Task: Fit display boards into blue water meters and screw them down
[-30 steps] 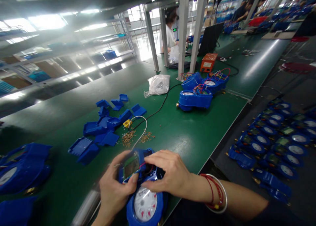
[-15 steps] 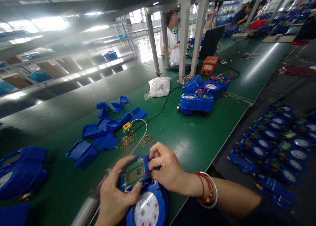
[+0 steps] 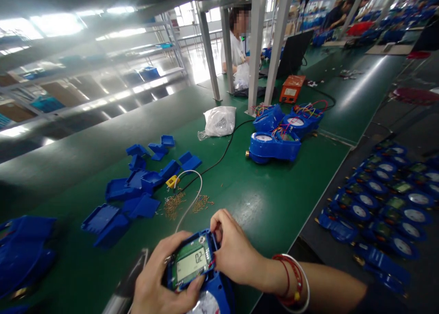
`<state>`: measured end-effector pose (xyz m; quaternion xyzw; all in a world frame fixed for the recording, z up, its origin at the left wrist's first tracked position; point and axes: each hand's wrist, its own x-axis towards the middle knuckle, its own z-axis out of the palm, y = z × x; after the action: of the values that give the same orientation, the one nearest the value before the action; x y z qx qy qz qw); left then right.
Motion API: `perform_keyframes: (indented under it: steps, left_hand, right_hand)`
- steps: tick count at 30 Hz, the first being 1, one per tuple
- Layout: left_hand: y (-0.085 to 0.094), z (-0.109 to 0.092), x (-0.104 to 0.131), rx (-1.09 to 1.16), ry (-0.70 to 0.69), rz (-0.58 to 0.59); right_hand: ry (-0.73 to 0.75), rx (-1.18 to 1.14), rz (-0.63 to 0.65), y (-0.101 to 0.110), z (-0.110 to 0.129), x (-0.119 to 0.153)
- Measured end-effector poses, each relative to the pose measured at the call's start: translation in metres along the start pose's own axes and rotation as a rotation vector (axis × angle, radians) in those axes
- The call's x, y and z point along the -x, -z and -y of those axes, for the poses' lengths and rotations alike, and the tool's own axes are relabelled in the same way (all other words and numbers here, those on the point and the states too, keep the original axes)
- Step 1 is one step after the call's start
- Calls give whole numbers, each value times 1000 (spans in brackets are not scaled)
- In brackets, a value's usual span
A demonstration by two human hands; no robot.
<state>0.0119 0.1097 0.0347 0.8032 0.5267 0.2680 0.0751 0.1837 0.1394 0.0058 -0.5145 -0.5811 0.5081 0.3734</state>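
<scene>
My left hand (image 3: 159, 277) grips a blue water meter (image 3: 219, 289) by its electronics housing, thumb on the front edge. Inside the housing, a green circuit board carries a lit display (image 3: 192, 264) reading 0.2. My right hand (image 3: 236, 254) is closed at the housing's right edge, beside thin red wires. Its fingertips are partly hidden, so what they pinch cannot be made out. The meter's white dial (image 3: 206, 303) is cut off by the bottom of the view. Left of my left hand lies a blurred dark and silver cylindrical tool (image 3: 125, 282).
Blue plastic covers (image 3: 140, 179) and small brass-coloured screws (image 3: 174, 205) lie beyond my hands, near a yellow piece (image 3: 173, 181) with a cable. Wired meters (image 3: 274, 145), a white bag (image 3: 220, 121) and an orange box (image 3: 291, 89) stand farther back. Many meters (image 3: 384, 204) fill the right side.
The housing has tilted and its display now shows brighter and clearer. My right hand has shifted slightly right and down along the edge. The view has moved a little.
</scene>
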Motion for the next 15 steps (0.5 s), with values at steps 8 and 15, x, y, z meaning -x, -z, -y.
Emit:
perform_keyframes:
  steps: [8, 15]
  left_hand:
    - [0, -4, -4, 32, 57, 45]
    - [0, -3, 0, 54, 71, 48]
  right_hand:
    - [21, -155, 330, 29, -1, -4]
    - [407, 18, 160, 34, -16, 35]
